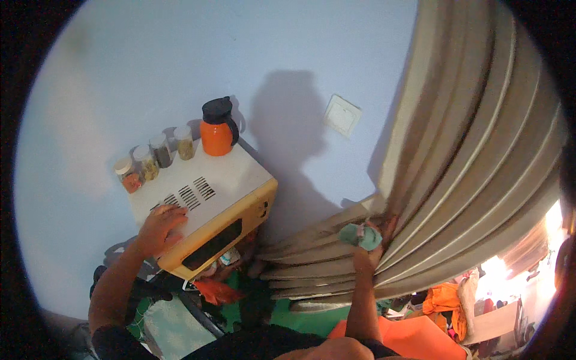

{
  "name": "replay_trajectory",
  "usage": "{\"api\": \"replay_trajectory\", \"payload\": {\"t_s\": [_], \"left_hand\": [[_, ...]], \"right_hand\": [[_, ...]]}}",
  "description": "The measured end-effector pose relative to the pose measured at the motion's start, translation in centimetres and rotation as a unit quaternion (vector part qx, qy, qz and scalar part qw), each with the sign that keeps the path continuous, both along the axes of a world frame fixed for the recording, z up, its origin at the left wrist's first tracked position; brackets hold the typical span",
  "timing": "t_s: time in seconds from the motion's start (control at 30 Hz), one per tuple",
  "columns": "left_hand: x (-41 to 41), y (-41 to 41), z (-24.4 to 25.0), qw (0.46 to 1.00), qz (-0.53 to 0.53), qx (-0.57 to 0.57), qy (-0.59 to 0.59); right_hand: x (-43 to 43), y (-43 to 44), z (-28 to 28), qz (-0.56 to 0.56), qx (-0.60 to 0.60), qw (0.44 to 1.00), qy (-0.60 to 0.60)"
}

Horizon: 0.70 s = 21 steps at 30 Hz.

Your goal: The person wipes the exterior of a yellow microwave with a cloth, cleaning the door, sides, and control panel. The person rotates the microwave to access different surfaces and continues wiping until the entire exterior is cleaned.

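My left hand [163,227] rests on or just over the front left part of the top of a white and yellow microwave oven [234,180], by its vent slots, with nothing seen in it. At the gathered brown curtain [432,189], my right hand [374,252] holds a small green cloth [361,236]; some of its fingers are hidden. On the microwave's back edge stand an orange jug with a black lid [217,137] and several clear jars, among them one with greenish contents [184,144] and one with red contents [130,179].
A white wall switch plate [343,115] is on the blue wall between jug and curtain. Below the microwave lie a red plastic bag [218,291] and a pale green board [175,326]. Orange cloth [443,301] and mixed items are piled at the lower right.
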<state>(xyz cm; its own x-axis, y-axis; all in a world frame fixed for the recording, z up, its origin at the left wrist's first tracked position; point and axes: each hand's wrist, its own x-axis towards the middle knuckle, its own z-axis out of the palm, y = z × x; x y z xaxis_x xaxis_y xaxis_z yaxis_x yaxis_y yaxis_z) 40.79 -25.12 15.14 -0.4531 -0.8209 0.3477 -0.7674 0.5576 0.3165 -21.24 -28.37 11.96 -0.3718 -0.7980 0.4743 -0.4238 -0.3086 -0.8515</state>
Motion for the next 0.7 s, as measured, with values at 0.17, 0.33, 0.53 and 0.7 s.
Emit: {"api": "replay_trajectory", "payload": {"t_s": [0.17,0.33,0.53,0.7], "left_hand": [[0.4,0.1,-1.0,0.999,0.021,0.004,-0.025],[1.3,1.3,-0.5,1.000,0.024,0.017,0.010],[1.4,0.5,-2.0,0.998,0.042,0.015,-0.042],[1.9,0.9,-1.7,0.998,0.032,0.008,-0.044]], "right_hand": [[-3.2,7.0,1.5,-0.104,0.015,0.990,0.096],[-8.5,11.9,3.0,-0.179,0.016,0.977,0.118],[-17.7,18.5,4.1,-0.321,-0.001,0.913,0.250],[-27.8,21.4,2.0,-0.362,0.016,0.902,0.235]]}}
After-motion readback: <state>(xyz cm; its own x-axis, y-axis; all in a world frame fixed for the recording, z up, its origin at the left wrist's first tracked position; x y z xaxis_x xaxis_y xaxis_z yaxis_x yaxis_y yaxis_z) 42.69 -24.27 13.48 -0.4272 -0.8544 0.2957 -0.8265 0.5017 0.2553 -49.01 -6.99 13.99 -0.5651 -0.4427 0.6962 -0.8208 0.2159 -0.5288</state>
